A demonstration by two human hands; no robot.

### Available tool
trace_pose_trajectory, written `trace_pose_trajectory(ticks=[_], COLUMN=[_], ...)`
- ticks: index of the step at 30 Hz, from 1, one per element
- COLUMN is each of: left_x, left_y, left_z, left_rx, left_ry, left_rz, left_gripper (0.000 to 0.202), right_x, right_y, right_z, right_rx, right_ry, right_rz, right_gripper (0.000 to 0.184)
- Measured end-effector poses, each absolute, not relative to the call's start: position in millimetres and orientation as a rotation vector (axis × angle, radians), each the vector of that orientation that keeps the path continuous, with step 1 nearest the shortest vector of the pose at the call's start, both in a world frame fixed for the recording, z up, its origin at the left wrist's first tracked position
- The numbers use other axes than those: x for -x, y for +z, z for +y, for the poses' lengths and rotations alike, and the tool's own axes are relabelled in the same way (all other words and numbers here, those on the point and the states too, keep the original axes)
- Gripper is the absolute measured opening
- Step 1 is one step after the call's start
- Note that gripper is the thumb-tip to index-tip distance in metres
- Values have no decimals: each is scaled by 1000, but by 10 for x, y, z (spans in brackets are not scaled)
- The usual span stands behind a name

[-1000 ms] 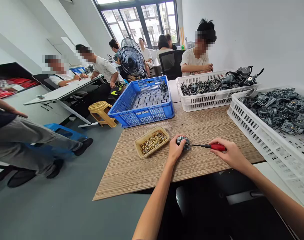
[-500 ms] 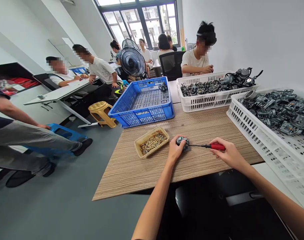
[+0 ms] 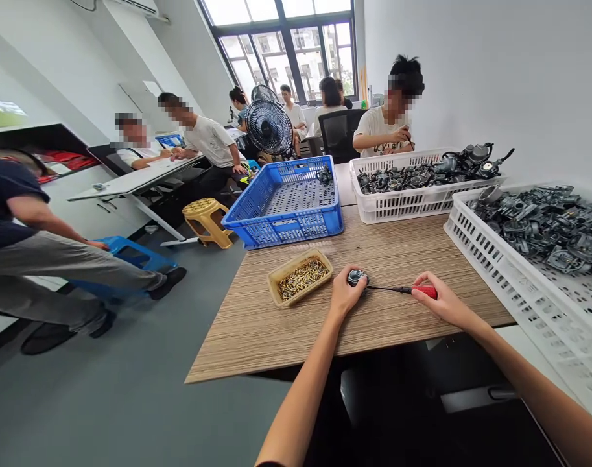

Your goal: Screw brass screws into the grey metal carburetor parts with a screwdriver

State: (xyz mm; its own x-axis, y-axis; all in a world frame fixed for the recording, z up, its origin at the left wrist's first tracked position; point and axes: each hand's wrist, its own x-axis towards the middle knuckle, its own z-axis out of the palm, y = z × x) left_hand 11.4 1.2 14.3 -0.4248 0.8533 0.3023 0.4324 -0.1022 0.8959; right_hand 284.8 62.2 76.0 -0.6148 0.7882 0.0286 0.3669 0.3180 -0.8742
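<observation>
My left hand (image 3: 345, 293) is closed around a small dark metal carburetor body (image 3: 358, 277) with a round opening, holding it on the wood-grain table (image 3: 276, 344). In my right hand (image 3: 439, 299) is a screwdriver (image 3: 425, 292) with a red handle, fingers wrapped about the grip. Its long thin shaft points left and reaches the side of the carburetor body; the tip's exact contact is hidden. Left of my left hand stands a small tan tray (image 3: 272, 285) of brass-coloured screws (image 3: 303, 279).
A blue crate (image 3: 296, 230) with a dark part inside stands behind the tray. Two white crates, one at the back (image 3: 407, 209) and one at the right (image 3: 514, 266), hold many metal parts. A co-worker (image 3: 388, 126) sits across the table; another person (image 3: 28, 214) bends over a blue stool at left.
The camera view has shifted, so the scene sits slightly lower and further right. Both hands keep their holds on the carburetor body and screwdriver. The co-worker opposite has changed arm posture.
</observation>
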Motion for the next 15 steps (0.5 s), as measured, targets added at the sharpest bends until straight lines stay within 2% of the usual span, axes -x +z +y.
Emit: trace_pose_trajectory(ticks=[3, 10, 15], left_x=[-98, -85, -67], left_y=[135, 117, 98], left_z=[36, 31, 20], left_rx=[-1363, -1337, -1295], left_ry=[1584, 1602, 1642], left_rz=[1835, 1877, 1874], left_gripper=[12, 14, 26], right_x=[-2871, -2801, -2837], right_y=[708, 498, 399], right_z=[630, 527, 480], right_rx=[970, 1019, 974], right_ry=[1300, 1014, 1024], right_rz=[-2145, -2175, -2272], right_gripper=[37, 38, 28])
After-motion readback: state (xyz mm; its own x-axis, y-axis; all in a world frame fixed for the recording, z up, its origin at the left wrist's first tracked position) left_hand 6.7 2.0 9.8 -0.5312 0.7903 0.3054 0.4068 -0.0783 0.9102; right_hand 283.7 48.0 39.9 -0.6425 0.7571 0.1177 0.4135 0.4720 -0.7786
